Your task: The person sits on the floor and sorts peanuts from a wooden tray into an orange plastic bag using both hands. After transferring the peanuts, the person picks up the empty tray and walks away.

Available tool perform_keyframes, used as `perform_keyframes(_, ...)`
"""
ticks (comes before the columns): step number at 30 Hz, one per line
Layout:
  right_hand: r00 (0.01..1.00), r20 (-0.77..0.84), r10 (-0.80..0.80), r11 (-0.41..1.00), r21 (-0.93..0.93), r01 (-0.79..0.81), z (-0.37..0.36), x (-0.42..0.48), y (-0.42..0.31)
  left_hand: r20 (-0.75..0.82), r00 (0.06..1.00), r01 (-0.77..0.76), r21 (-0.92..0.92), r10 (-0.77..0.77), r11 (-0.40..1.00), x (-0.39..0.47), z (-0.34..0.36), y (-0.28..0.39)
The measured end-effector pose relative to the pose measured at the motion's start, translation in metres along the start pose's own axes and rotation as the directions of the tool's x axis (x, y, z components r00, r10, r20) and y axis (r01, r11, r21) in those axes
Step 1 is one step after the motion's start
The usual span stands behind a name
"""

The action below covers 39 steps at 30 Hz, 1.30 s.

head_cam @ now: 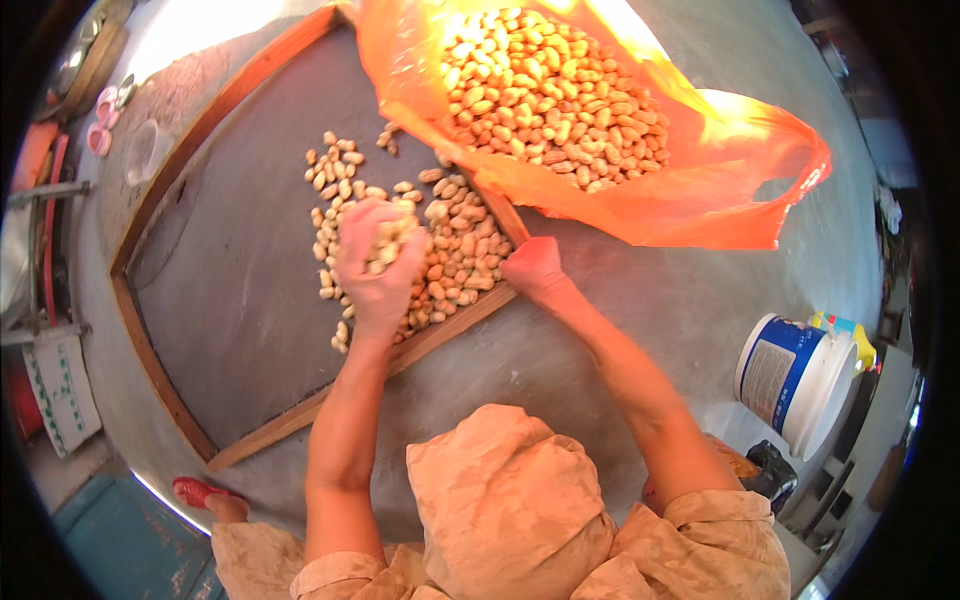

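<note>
My left hand [381, 251] is curled around several unshelled peanuts, slightly blurred, above the pile of peanuts [461, 240] on a wood-framed screen tray [225, 232]. At the tray's near right corner, my right hand [534, 266] rests against the wooden frame; its fingers are partly hidden, and whether they grip the frame or something inside it is not clear. Just beyond the tray's right side lies an open orange plastic bag [637, 217] full of unshelled peanuts [555, 97]. Some loose peanuts [334, 165] are scattered on the screen left of the pile.
A white and blue plastic bucket [795, 382] lies tilted on the right, with a yellow container [862, 345] behind it and a black plastic bag [771, 476] nearby. At the left stand a clear plastic cup [146, 154] and a white box [64, 394]. The floor [637, 300] is grey.
</note>
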State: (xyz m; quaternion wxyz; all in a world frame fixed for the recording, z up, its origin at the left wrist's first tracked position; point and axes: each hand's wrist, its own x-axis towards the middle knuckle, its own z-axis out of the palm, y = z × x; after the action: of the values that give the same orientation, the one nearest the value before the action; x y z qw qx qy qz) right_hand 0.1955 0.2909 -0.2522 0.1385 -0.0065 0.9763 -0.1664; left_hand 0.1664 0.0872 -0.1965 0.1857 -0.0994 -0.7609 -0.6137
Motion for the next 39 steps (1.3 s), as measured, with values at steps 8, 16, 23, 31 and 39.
perform_keyframes(8, 0.986, 0.088, -0.144, 0.979, -0.131, 0.154, 0.015, 0.005, 0.008, 0.067, 0.905, -0.403, -0.183, 0.420, 0.897, 0.119, 0.069, 0.123)
perform_keyframes(16, 0.976, 0.120, -0.180, 0.920, -0.330, 0.210, 0.004, -0.001, 0.012, 0.049, 0.968, -0.246, -0.007, 0.246, 0.969, 0.100, 0.007, 0.091)
perform_keyframes(23, 0.903, -0.026, -0.429, 0.815, -0.442, 0.375, 0.008, -0.003, 0.018, 0.094, 0.991, 0.000, 0.699, -0.092, 0.715, 0.074, -0.058, -0.122)
perform_keyframes(31, 0.889, -0.073, -0.452, 0.819, -0.429, 0.381, 0.013, -0.007, 0.028, 0.496, 0.860, -0.276, 0.649, -0.120, 0.709, 0.005, -0.005, -0.041)
perform_keyframes(39, 0.892, -0.066, -0.447, 0.820, -0.430, 0.379, 0.012, -0.009, 0.021, 0.435, 0.753, 0.133, 0.633, -0.494, 0.762, -0.009, -0.001, -0.003)
